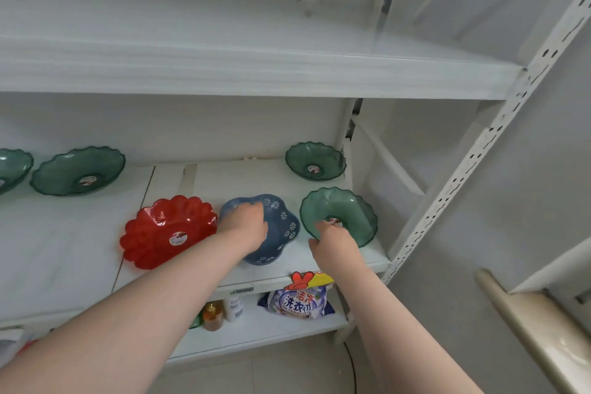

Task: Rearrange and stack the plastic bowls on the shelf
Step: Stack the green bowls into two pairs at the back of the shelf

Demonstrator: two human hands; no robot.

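A blue flower-patterned bowl [283, 227] sits near the front of the white shelf [224, 179], and my left hand [244, 222] rests inside it, gripping its left rim. To its left lies a red scalloped bowl [160, 230]. To its right stands a green translucent bowl [343, 211]; my right hand [332, 238] pinches its near rim. A smaller green bowl [315, 160] sits behind that one at the back right. Two more green bowls stand at the back left: a wide green bowl [78, 169] and a cut-off green bowl [11, 166] at the frame's edge.
A white shelf board [256, 73] hangs overhead. A perforated metal upright [463, 166] bounds the shelf on the right. On the lower shelf stand a detergent bag [299, 301] and bottles [214, 317]. A beige rail [527, 320] crosses the lower right.
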